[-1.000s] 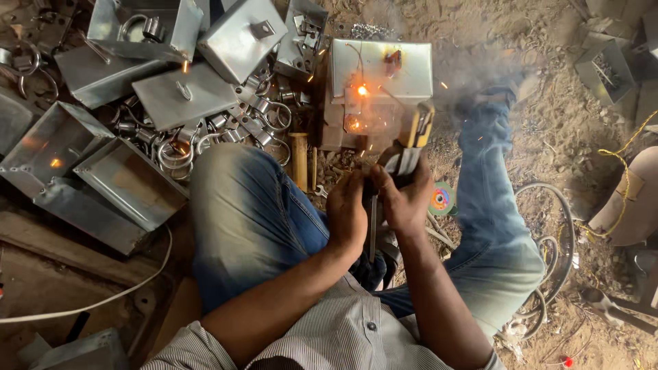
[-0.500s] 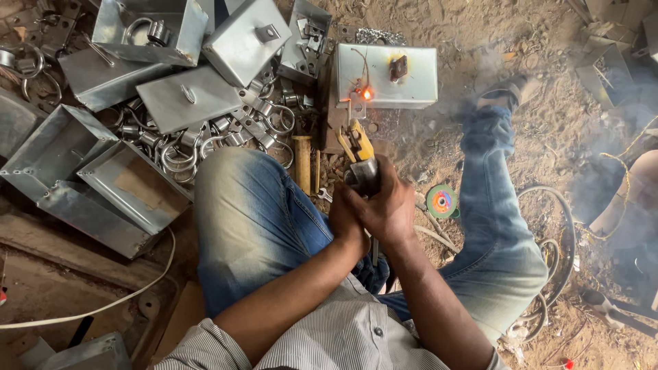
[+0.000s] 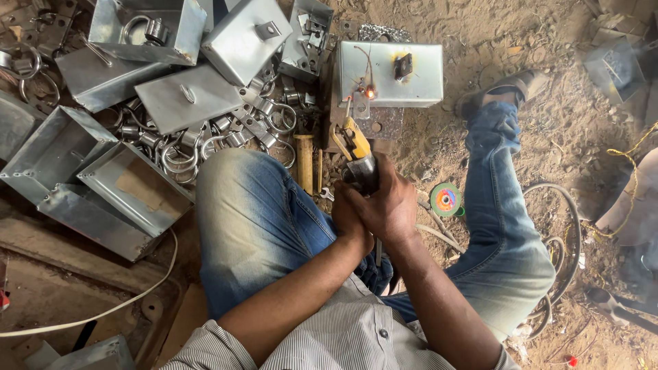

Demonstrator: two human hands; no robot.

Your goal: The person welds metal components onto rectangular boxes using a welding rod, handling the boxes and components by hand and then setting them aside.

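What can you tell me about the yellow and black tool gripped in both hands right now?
The yellow and black tool is a welding electrode holder, as it looks: a yellow clamp head on a dark handle. It points away from the person, toward the grey metal box on the dirt. The left hand and right hand wrap the handle together. A thin rod runs from the head to a small orange glowing spot at the box's near edge. Any cable is hidden.
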